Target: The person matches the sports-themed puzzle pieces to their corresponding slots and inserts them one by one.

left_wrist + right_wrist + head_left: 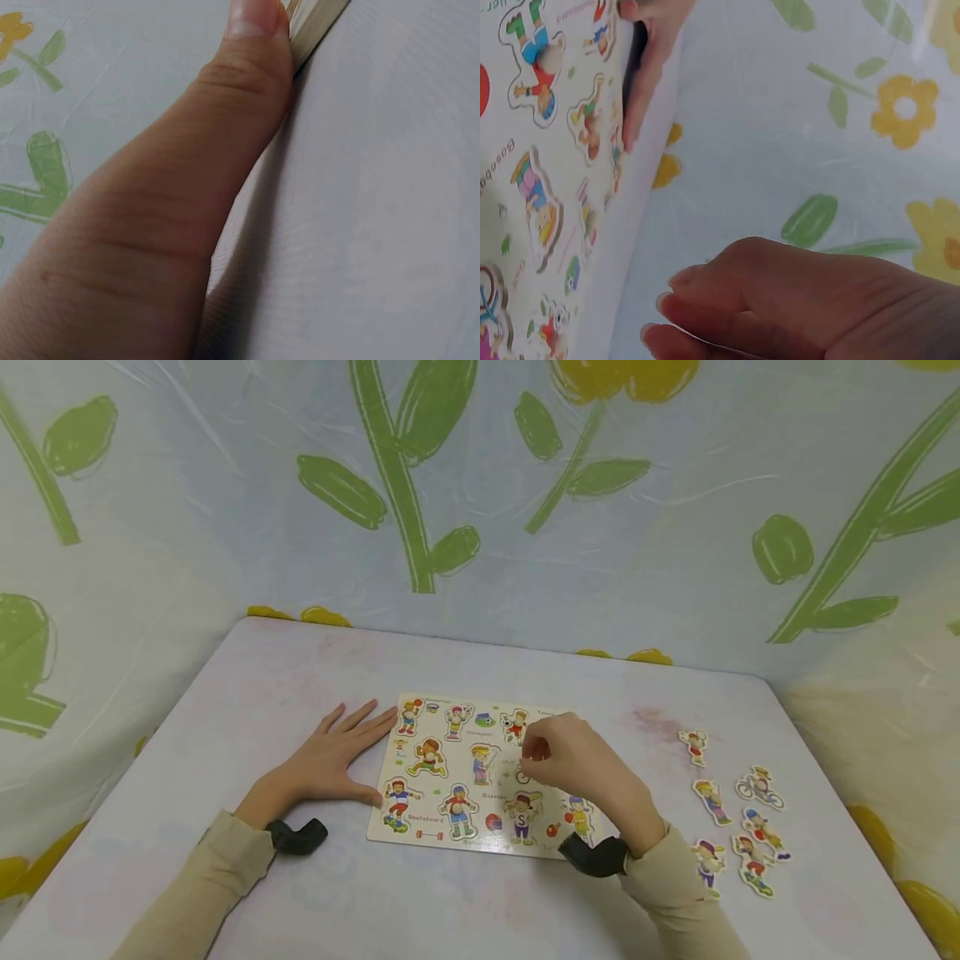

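A wooden puzzle board printed with sports figures lies on the table. My left hand rests to its left with fingers spread; in the left wrist view the thumb lies along the board's edge. Above the right part of the board hovers my right hand, curled, with thumb and fingertips drawn close together. The right wrist view shows no piece at the fingertips. Beneath this hand, a bicycle picture is partly covered in the head view. A golfer figure sits in the board's middle.
Several loose figure pieces lie at the right: a racket player, a golfer piece, a cyclist, a skater, a skateboarder and a batter. A flower-printed curtain hangs behind the table.
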A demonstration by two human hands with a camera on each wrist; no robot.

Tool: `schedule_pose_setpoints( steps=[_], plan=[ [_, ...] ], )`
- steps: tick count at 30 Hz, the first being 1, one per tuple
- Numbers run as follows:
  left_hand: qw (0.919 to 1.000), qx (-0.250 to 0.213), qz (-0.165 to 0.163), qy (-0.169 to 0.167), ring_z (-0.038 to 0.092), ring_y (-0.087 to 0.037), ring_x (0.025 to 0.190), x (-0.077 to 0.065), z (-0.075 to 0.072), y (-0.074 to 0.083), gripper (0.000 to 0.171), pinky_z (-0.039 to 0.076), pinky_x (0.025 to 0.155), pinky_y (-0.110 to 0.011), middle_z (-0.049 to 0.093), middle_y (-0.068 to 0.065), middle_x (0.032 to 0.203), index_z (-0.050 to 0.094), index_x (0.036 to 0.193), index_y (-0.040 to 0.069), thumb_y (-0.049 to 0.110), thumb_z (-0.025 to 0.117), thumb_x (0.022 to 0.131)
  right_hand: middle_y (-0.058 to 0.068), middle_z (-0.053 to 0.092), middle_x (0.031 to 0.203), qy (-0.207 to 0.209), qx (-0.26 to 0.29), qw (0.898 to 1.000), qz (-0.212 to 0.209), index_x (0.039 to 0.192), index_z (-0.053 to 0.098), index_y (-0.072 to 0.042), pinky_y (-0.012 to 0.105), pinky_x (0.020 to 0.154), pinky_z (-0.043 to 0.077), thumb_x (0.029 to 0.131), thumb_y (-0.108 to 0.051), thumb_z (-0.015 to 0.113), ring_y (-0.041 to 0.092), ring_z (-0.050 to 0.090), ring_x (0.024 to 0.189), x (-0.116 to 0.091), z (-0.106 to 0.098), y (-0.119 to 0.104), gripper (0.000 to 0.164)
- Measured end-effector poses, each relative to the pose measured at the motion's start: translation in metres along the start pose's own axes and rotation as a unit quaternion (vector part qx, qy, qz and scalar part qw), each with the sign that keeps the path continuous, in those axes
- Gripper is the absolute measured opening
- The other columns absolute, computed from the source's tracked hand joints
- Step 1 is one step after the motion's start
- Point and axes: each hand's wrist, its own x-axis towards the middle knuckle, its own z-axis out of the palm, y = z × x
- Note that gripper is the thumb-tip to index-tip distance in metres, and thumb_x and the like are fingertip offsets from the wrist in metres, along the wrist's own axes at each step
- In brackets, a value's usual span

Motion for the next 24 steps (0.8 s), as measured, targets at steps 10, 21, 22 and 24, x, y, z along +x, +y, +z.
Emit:
schedule_pose_setpoints(
  steps=[10, 21, 22, 24],
  plan=[
    [1.0, 0.002, 0.003, 0.001, 0.012, -0.03, 0.151, 0.0, 0.002, -0.001, 0.123, 0.002, 0.118, -0.059, 0.022, 0.002, 0.164, 0.023, 0.159, 0.016, 0.088, 0.06, 0.066, -0.002, 0.064, 0.073, 0.08, -0.006, 0.996, 0.048, 0.082, 0.071, -0.01, 0.032, 0.06, 0.048, 0.089, -0.013, 0.07, 0.016, 0.056, 0.067, -0.019, -0.028, 0.043, 0.007],
    [1.0, 0.004, 0.006, 0.003, 0.013, -0.031, 0.151, -0.001, 0.003, -0.002, 0.122, 0.004, 0.118, -0.06, 0.023, 0.001, 0.164, 0.024, 0.159, 0.016, 0.088, 0.059, 0.067, 0.009, 0.07, 0.084, 0.188, 0.001, 0.976, 0.107, 0.093, 0.073, -0.002, 0.029, 0.057, 0.047, 0.094, -0.02, 0.068, 0.018, 0.058, 0.073, -0.041, -0.058, 0.108, 0.019],
    [1.0, 0.005, 0.006, 0.004, 0.013, -0.031, 0.151, -0.001, 0.002, -0.002, 0.122, 0.004, 0.118, -0.06, 0.023, 0.001, 0.164, 0.024, 0.159, 0.016, 0.088, 0.059, 0.067, 0.01, 0.07, 0.084, 0.201, 0.0, 0.973, 0.111, 0.093, 0.074, -0.002, 0.027, 0.056, 0.047, 0.094, -0.02, 0.068, 0.016, 0.058, 0.072, -0.044, -0.061, 0.114, 0.019],
    [1.0, 0.005, 0.005, 0.004, 0.013, -0.031, 0.151, 0.0, 0.002, -0.003, 0.123, 0.004, 0.118, -0.06, 0.023, 0.001, 0.164, 0.024, 0.159, 0.016, 0.088, 0.059, 0.067, 0.012, 0.071, 0.085, 0.22, -0.001, 0.968, 0.122, 0.095, 0.074, -0.001, 0.024, 0.056, 0.047, 0.094, -0.02, 0.067, 0.013, 0.058, 0.071, -0.048, -0.064, 0.128, 0.02]
  ],
)
